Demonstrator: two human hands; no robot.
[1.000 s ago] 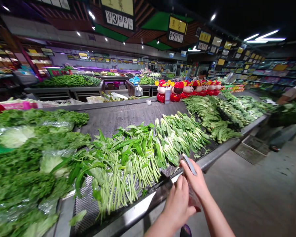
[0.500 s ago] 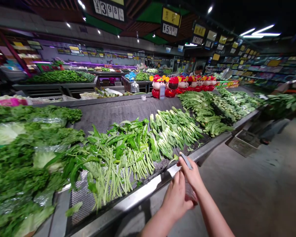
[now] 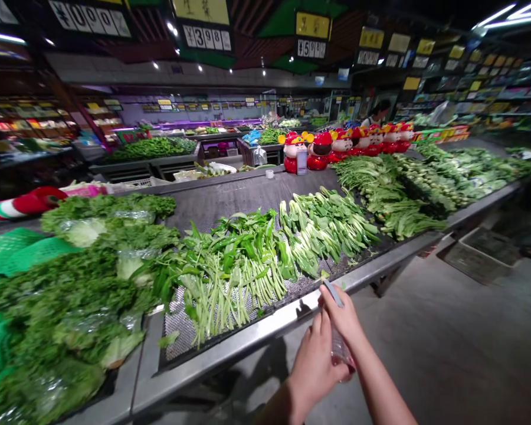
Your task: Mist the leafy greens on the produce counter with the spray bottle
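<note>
My left hand (image 3: 314,357) is closed round a clear, ribbed plastic thing (image 3: 340,348) like a small bottle; most of it is hidden by my hands. Touching the left from above, my right hand (image 3: 341,310) is closed at its top end, with a narrow grey strip (image 3: 333,293) lying along the fingers. Both hands are over the metal front rim (image 3: 265,330) of a sloped vegetable stand. Just beyond them lie bundles of leafy greens with pale stems (image 3: 323,230). To their left are long-stemmed water spinach bunches (image 3: 230,277).
Wrapped lettuce (image 3: 84,283) and green netting (image 3: 22,251) fill the left side. Red figurines (image 3: 321,150) line the back edge beside a small white cup (image 3: 269,174). More greens (image 3: 380,183) lie right. A crate (image 3: 484,254) is on the floor. A person (image 3: 377,112) is behind.
The view has swung, bringing in more of the left side, the green netting and a red roll. My hands keep the same hold on the plastic thing. The greens lie as before.
</note>
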